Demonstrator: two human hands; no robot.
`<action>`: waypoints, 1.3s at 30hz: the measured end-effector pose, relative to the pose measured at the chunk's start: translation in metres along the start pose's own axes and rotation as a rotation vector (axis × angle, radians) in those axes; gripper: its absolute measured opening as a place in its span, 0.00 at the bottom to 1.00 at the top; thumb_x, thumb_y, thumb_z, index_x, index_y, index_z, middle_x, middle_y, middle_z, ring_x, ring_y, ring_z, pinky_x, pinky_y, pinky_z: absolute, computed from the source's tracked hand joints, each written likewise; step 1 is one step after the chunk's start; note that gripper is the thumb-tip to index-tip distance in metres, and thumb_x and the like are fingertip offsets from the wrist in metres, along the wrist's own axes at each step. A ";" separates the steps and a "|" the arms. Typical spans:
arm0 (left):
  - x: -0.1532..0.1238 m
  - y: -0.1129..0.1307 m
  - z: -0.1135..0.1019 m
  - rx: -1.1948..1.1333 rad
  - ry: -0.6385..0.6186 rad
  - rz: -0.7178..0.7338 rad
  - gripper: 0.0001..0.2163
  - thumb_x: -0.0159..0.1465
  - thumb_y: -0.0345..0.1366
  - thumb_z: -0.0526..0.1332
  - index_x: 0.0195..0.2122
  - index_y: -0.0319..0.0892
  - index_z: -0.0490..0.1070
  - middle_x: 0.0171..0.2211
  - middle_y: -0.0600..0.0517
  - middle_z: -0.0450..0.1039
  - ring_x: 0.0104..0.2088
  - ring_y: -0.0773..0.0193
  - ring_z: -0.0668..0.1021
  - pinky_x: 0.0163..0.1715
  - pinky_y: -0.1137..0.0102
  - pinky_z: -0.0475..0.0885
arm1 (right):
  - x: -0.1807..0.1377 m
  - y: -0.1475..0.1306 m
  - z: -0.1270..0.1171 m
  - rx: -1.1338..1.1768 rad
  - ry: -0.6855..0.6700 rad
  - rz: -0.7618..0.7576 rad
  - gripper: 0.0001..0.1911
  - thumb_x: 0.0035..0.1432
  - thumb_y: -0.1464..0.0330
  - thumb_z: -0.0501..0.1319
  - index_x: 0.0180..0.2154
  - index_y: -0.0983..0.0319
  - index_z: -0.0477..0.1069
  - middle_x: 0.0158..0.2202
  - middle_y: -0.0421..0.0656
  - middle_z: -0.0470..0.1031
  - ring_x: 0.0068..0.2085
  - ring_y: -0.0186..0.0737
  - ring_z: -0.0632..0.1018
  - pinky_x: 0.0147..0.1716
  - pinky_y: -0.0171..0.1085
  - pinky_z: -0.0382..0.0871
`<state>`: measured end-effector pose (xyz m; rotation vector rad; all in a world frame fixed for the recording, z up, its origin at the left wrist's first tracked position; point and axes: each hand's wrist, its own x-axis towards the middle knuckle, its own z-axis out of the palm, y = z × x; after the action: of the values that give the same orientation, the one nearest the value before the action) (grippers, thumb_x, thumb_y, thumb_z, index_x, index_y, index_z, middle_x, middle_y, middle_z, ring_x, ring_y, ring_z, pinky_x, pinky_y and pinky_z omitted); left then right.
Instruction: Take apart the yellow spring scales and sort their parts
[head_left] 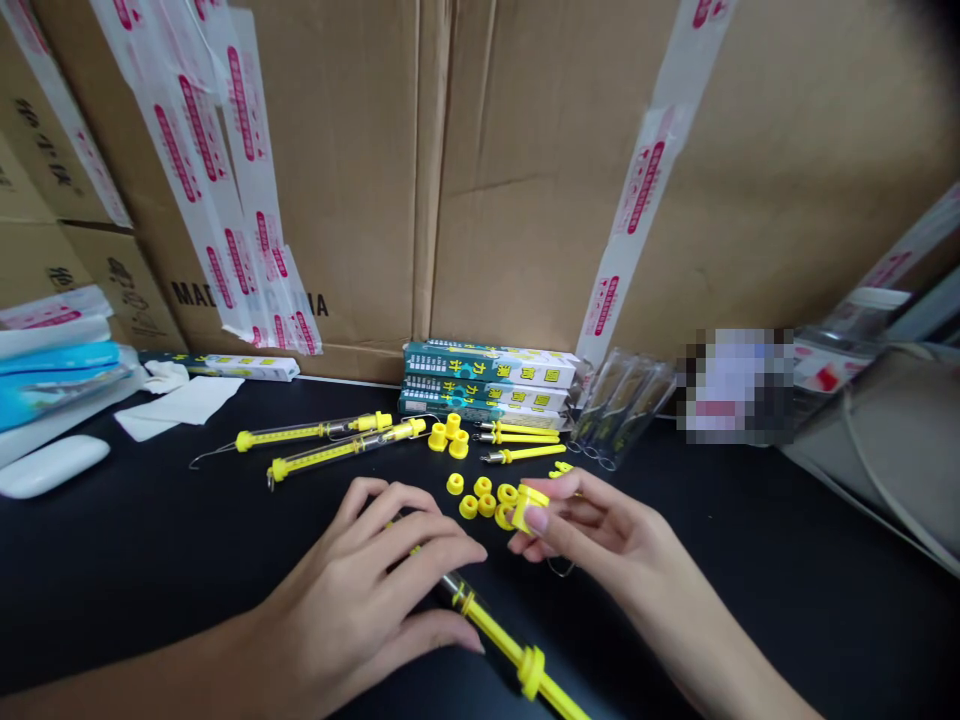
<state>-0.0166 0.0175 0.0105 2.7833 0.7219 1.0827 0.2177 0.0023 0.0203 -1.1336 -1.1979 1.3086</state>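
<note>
In the head view my left hand (375, 590) lies palm down over a spring scale (491, 630) with a yellow inner rod. Its fingers are spread and its thumb stands apart. The scale runs under the hand, slanting down to the right; a yellow collar (532, 672) sits on its rod. My right hand (600, 530) pinches a yellow plastic cap (529, 508) between thumb and index finger. Below that hand a thin wire loop shows in part. Just behind the cap lie several small yellow rings (486, 505), some partly hidden.
Two assembled spring scales (345, 448) lie at left. Yellow caps (451, 436), yellow rods (525, 453) and clear tubes (622, 405) stand or lie farther back. Printed boxes (487, 380) are stacked against a large carton (517, 200). A white case (56, 467) and a bottle (840, 345) flank the table.
</note>
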 end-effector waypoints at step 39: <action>0.013 0.003 0.007 0.065 0.205 0.062 0.05 0.67 0.30 0.66 0.43 0.45 0.76 0.34 0.58 0.81 0.33 0.64 0.72 0.37 0.65 0.60 | -0.017 0.014 0.023 0.273 -0.085 0.053 0.15 0.55 0.61 0.73 0.30 0.60 0.70 0.27 0.35 0.79 0.29 0.31 0.80 0.35 0.30 0.74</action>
<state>-0.0024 0.0208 0.0138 2.7932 0.7058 1.3970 0.1946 -0.0165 0.0081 -0.9246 -1.0181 1.5221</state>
